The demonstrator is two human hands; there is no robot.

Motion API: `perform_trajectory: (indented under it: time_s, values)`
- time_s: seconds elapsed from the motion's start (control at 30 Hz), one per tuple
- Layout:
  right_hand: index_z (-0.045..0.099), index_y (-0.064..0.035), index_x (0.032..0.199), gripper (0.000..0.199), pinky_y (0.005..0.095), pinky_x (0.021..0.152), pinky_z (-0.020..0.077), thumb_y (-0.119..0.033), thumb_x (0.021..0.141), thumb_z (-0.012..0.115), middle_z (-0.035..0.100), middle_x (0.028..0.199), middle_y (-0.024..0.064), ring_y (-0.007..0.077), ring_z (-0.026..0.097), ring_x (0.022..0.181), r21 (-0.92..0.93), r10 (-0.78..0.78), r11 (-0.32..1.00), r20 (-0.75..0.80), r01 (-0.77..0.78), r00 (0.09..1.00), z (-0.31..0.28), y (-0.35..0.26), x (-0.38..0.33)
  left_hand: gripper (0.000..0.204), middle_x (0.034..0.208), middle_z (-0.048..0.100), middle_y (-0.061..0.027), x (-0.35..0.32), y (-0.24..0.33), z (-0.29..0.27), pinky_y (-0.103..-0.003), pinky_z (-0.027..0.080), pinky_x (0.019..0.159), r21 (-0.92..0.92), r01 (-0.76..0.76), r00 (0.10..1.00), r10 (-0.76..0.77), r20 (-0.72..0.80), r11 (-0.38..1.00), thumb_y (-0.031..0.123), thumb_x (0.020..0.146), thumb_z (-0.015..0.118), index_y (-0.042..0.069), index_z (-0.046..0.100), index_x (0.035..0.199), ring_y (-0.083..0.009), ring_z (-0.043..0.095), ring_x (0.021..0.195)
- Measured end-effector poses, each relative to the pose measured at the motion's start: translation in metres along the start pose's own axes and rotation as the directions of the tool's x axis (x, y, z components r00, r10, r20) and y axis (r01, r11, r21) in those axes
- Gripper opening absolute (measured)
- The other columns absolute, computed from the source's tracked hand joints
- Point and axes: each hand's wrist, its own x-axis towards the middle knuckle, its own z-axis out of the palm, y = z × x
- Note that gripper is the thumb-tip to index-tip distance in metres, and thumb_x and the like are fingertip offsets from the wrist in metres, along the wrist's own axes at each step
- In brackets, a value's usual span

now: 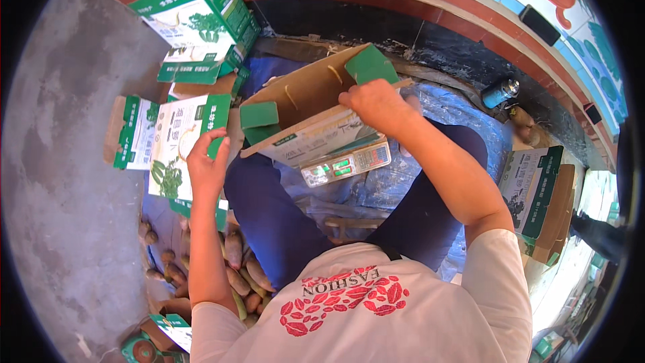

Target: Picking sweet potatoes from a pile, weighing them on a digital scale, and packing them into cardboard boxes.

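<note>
An open cardboard carton (316,136), brown inside with green end flaps and cord handles, stands tilted between my knees. My right hand (379,104) is closed on its near upper rim at the right end. Just below the carton shows a digital scale (346,163) with lit green displays; how much the carton rests on it is hidden. My left hand (207,165) is raised left of the carton, fingers bent and thumb apart. It is in front of a white and green carton (176,134); whether it touches that carton I cannot tell.
Stacked green and white cartons (201,23) stand at the far left. Another carton (531,191) is at the right. Several long root vegetables (235,249) lie beside my left leg. A blue bottle (500,93) stands by the wall, on the edge of blue sheeting (440,188).
</note>
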Motion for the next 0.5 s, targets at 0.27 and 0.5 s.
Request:
perform_trajectory:
  time_s: [0.27, 0.5]
  values:
    - [0.062, -0.0086, 0.085, 0.015, 0.0368, 0.069, 0.0513, -0.001, 0.073, 0.057, 0.062, 0.078, 0.0085, 0.0271, 0.064, 0.08, -0.023, -0.065, 0.998, -0.072, 0.063, 0.995, 0.001, 0.002, 0.016, 0.032, 0.104, 0.066, -0.0144, -0.007, 0.026, 0.018, -0.041, 0.046, 0.088, 0.247, -0.226, 0.949, 0.156, 0.274, 0.942, 0.013, 0.073, 0.074, 0.003, 0.063, 0.102, -0.0346, 0.059, 0.099]
    - [0.065, -0.0084, 0.085, 0.013, 0.038, 0.069, 0.0512, -0.007, 0.078, 0.055, 0.065, 0.079, 0.0107, 0.0286, 0.065, 0.079, 0.035, 0.041, 0.998, 0.096, -0.044, 0.995, 0.002, 0.009, 0.001, 0.013, 0.086, 0.067, -0.0135, -0.005, 0.018, 0.05, -0.043, 0.049, 0.069, 0.337, -0.332, 0.911, 0.206, 0.358, 0.881, 0.008, 0.078, 0.064, 0.005, 0.068, 0.09, -0.0347, 0.063, 0.077]
